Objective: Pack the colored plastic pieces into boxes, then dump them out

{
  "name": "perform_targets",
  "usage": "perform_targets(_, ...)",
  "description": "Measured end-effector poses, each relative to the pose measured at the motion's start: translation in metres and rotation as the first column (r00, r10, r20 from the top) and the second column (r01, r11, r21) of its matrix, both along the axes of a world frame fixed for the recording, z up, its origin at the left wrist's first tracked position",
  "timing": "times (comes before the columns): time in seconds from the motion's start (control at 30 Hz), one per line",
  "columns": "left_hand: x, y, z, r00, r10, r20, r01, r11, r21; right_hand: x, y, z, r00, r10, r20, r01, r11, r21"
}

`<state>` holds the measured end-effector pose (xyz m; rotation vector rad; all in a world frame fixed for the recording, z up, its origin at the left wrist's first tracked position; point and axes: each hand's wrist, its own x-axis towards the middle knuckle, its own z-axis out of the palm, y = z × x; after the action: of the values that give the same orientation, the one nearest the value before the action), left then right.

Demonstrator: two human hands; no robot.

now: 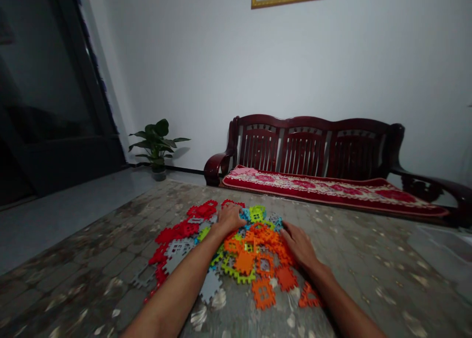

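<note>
A heap of flat plastic building pieces with toothed edges lies in front of me. My left hand [230,217] rests over the far side of the heap, thumb apart from the fingers, beside red pieces [202,209] and a blue piece [244,214]. Its fingertips are partly hidden. Along the heap's right edge, my right hand [299,242] has its fingers stretched out, touching orange pieces [267,234] and close to a small blue piece [277,222]. Lime-green pieces [257,213] and grey pieces [179,249] are mixed in. I see no piece clearly gripped.
The pieces lie on a grey patterned tabletop [354,279]. Beyond it stands a dark red wooden bench [304,148] with a red floral cover [332,188]. A potted plant [157,143] is at the back left, and a clear plastic container [444,247] at the right.
</note>
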<state>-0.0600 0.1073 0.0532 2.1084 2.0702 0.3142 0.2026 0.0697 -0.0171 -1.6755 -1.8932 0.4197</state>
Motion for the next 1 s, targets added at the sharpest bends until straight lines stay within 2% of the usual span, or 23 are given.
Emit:
perform_targets(0.2, 0.023, -0.008, -0.001, 0.994, -0.062, 0.093, 0.065, 0.998, -0.024, 0.0, -0.002, -0.002, 0.99, -0.016, -0.142, 0.027, 0.997, 0.075)
perform_targets(0.47, 0.066, -0.026, -0.011, 0.99, -0.005, 0.141, -0.008, 0.996, 0.086, 0.001, 0.0, -0.008, 0.954, -0.041, -0.296, 0.098, 0.978, 0.182)
perform_targets(0.57, 0.081, -0.036, -0.013, 0.986, -0.037, 0.164, 0.015, 0.991, 0.134, 0.002, 0.002, -0.007, 0.909, -0.033, -0.416, 0.126, 0.972, 0.198)
perform_targets(0.67, 0.099, -0.047, -0.013, 0.976, -0.098, 0.197, 0.061, 0.981, 0.184, 0.004, 0.005, -0.006, 0.82, -0.012, -0.572, 0.134, 0.976, 0.171)
perform_targets(0.83, 0.123, -0.062, -0.004, 0.929, -0.278, 0.245, 0.223, 0.948, 0.229, 0.014, 0.011, -0.009, 0.747, -0.04, -0.664, 0.175, 0.975, 0.139)
perform_targets(0.9, 0.123, -0.061, 0.004, 0.911, -0.332, 0.243, 0.275, 0.931, 0.24, 0.021, 0.013, -0.011, 0.726, -0.077, -0.684, 0.223, 0.966, 0.128)
perform_targets(1.0, 0.112, -0.047, 0.019, 0.912, -0.348, 0.217, 0.296, 0.925, 0.239, 0.03, 0.015, -0.012, 0.71, -0.131, -0.692, 0.285, 0.952, 0.111)
